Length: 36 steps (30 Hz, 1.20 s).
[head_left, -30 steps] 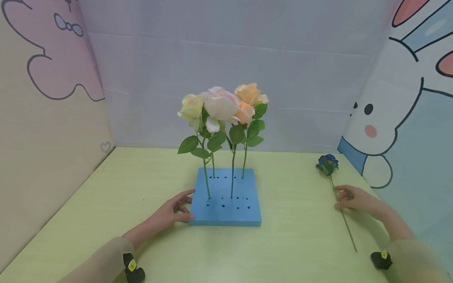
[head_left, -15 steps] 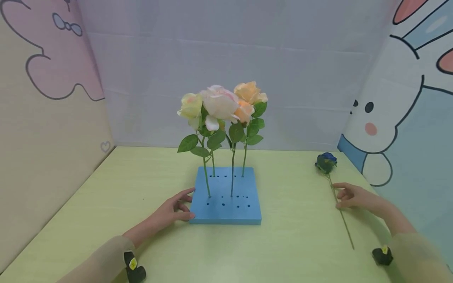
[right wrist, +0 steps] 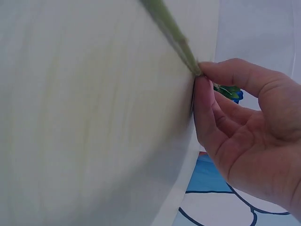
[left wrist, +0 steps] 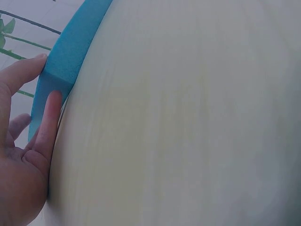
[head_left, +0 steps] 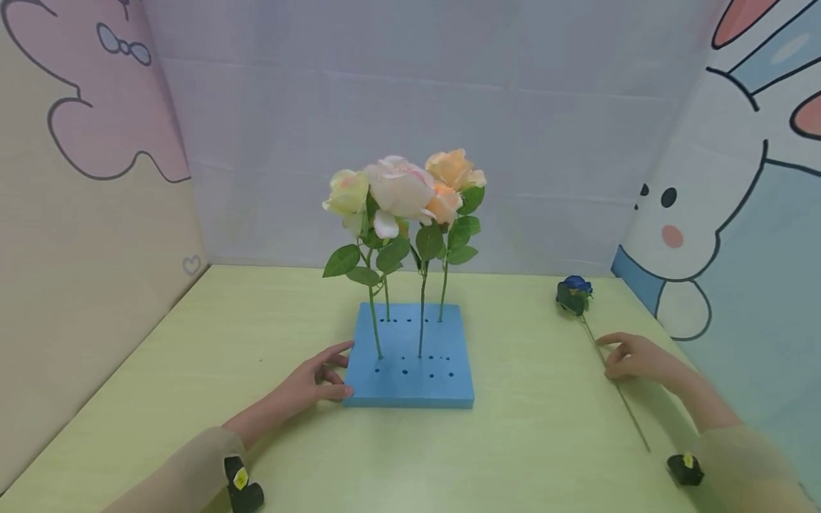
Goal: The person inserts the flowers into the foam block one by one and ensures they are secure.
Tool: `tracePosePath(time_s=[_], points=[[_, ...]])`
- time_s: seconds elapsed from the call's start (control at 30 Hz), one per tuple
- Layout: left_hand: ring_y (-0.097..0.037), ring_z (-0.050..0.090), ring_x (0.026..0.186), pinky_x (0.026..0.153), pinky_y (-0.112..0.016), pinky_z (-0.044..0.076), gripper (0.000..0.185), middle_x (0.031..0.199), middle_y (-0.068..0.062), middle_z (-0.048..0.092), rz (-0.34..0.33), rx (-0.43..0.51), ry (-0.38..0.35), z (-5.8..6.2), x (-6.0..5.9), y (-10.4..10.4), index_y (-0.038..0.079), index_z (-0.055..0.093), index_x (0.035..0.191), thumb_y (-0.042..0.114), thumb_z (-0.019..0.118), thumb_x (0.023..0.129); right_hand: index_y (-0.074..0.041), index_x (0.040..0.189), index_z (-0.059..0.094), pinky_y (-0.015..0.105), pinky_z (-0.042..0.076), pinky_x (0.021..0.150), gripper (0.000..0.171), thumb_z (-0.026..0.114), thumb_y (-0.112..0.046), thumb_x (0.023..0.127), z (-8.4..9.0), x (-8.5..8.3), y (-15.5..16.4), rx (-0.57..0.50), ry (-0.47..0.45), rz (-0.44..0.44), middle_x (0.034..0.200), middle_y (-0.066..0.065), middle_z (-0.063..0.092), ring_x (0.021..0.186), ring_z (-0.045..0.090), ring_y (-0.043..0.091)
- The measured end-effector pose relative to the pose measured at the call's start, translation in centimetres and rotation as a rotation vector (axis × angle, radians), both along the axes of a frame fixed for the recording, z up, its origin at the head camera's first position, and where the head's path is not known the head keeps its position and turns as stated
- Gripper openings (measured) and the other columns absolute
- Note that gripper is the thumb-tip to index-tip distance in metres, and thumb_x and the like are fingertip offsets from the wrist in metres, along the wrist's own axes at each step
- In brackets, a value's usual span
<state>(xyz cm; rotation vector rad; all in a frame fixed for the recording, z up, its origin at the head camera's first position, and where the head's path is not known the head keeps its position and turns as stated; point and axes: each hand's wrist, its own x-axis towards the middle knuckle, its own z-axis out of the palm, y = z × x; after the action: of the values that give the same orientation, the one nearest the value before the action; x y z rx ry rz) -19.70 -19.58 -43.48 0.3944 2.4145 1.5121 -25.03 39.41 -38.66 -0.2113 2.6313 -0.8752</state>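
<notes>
On the right side of the table, my right hand (head_left: 641, 362) pinches the thin stem of a blue rose (head_left: 574, 286) between thumb and fingertips. The right wrist view shows the green stem (right wrist: 171, 33) caught at the fingertips, close over the tabletop. My left hand (head_left: 311, 379) rests at the left edge of a blue board (head_left: 410, 393) with holes, its fingers and thumb touching the side. In the left wrist view its extended fingers lie against the board's side (left wrist: 70, 54). A pale yellow rose (head_left: 347, 194), a pink-white flower (head_left: 399, 189) and peach blooms (head_left: 450, 171) stand upright in the board.
The pale yellow-green table (head_left: 532, 427) reaches back to a light fabric backdrop (head_left: 551, 142). Cartoon-printed panels flank it, with a rabbit (head_left: 699, 214) on the right. Several holes (head_left: 405, 372) show in the board's front rows.
The blue rose's head has shifted left in my right hand's pinch, and the right hand has moved slightly left. The left hand and the board have stayed in place.
</notes>
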Motion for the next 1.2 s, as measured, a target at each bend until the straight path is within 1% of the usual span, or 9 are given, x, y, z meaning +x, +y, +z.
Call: tracePosePath(time_s=[0.13,0.27,0.37,0.43,0.57,0.67,0.93,1.03,1.2], points=[[-0.019,0.061,0.097,0.084,-0.033,0.046,0.083,0.138,-0.021,0.049,-0.008,0.002,-0.001,-0.2,0.0,0.1,0.016,0.031,0.155,0.024,0.076,0.086,0.016,0.136,0.041,0.029,0.049,0.062,0.063,0.065,-0.005,0.082,-0.6,0.1,-0.3,-0.021,0.004,-0.049,0.086,0.007,0.062,0.069,0.057,0.012],[-0.020,0.062,0.097,0.082,-0.031,0.048,0.083,0.138,-0.019,0.050,-0.001,-0.003,-0.009,-0.4,-0.1,0.2,0.018,0.032,0.155,0.026,0.077,0.085,0.013,0.133,0.047,0.031,0.050,0.062,0.054,0.062,-0.008,0.086,-0.8,0.0,-0.4,0.006,0.011,-0.070,0.092,0.012,0.063,0.071,0.058,0.016],[-0.020,0.062,0.097,0.080,-0.030,0.048,0.083,0.138,-0.019,0.051,0.004,-0.011,-0.009,-0.5,-0.1,0.2,0.018,0.033,0.155,0.026,0.077,0.085,0.010,0.133,0.050,0.030,0.050,0.062,0.050,0.061,-0.012,0.090,-0.5,0.1,-0.8,0.011,-0.016,-0.074,0.092,0.010,0.063,0.071,0.058,0.015],[-0.021,0.061,0.097,0.080,-0.030,0.048,0.083,0.138,-0.018,0.051,0.011,-0.017,-0.014,-0.5,-0.1,0.2,0.019,0.033,0.155,0.027,0.077,0.085,0.008,0.135,0.049,0.030,0.050,0.060,0.049,0.060,-0.013,0.092,-0.3,0.2,-1.0,-0.017,-0.048,-0.072,0.088,0.007,0.065,0.068,0.058,0.014],[-0.020,0.061,0.097,0.081,-0.032,0.046,0.082,0.138,-0.017,0.051,0.025,-0.019,-0.023,-0.5,0.0,0.1,0.019,0.033,0.154,0.026,0.078,0.085,0.006,0.141,0.044,0.029,0.050,0.059,0.053,0.059,-0.014,0.094,0.0,0.4,-1.4,-0.075,-0.117,-0.046,0.084,0.003,0.068,0.067,0.059,0.013],[-0.020,0.061,0.097,0.083,-0.033,0.046,0.082,0.138,-0.017,0.052,0.029,-0.016,-0.025,-0.5,0.0,0.1,0.020,0.034,0.154,0.026,0.078,0.085,0.008,0.144,0.038,0.030,0.053,0.061,0.057,0.059,-0.014,0.095,0.0,0.5,-1.5,-0.135,-0.142,0.010,0.086,0.005,0.068,0.071,0.061,0.013],[-0.020,0.062,0.097,0.084,-0.033,0.046,0.083,0.138,-0.017,0.051,0.023,-0.007,-0.022,-0.5,0.0,0.0,0.019,0.034,0.154,0.026,0.078,0.084,0.009,0.150,0.022,0.036,0.059,0.073,0.069,0.059,-0.017,0.098,-0.4,0.5,-1.5,-0.328,-0.243,0.093,0.103,0.008,0.068,0.088,0.068,0.013],[-0.020,0.062,0.097,0.084,-0.033,0.046,0.083,0.137,-0.017,0.051,0.019,-0.008,-0.019,-0.5,0.0,-0.1,0.019,0.033,0.154,0.026,0.078,0.084,0.011,0.150,0.021,0.037,0.059,0.075,0.070,0.059,-0.016,0.098,-0.4,0.4,-1.7,-0.363,-0.267,0.107,0.108,0.007,0.066,0.093,0.068,0.012],[-0.020,0.062,0.097,0.086,-0.035,0.045,0.083,0.138,-0.017,0.051,0.022,-0.010,-0.019,-0.3,0.0,-0.1,0.019,0.033,0.154,0.026,0.078,0.085,0.014,0.147,0.024,0.035,0.059,0.077,0.067,0.059,-0.014,0.098,-0.3,0.3,-2.4,-0.396,-0.261,0.122,0.111,0.007,0.066,0.093,0.067,0.009]])
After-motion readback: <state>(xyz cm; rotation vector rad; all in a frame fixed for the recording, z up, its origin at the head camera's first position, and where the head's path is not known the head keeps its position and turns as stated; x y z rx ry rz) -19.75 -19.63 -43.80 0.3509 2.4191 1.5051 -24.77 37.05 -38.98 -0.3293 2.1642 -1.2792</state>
